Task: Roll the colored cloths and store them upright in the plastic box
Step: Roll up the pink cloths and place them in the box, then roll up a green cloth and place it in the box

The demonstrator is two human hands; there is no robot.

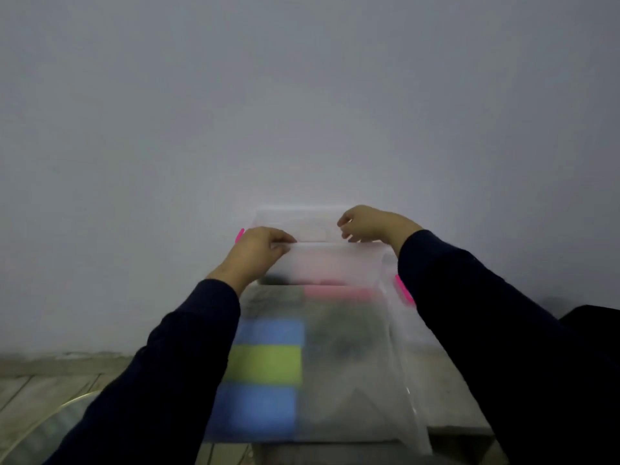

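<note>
A clear plastic box (401, 350) with pink latches (404, 292) stands in front of me by the wall. A translucent lid (335, 260) is tilted over the box. My left hand (258, 253) grips the lid's far edge at the left corner. My right hand (369, 224) hovers over the lid's far right corner with curled fingers; contact is unclear. Through the plastic I see rolled cloths in a row on the left: blue (271, 332), green (265, 364), blue (255, 409). A pink cloth (335, 292) lies at the back. The picture is blurred.
A plain grey wall (302, 112) rises right behind the box. The box sits on a pale wooden surface (43, 380). A dark object (590, 317) sits at the right edge. A curved clear item (67, 407) shows at the lower left.
</note>
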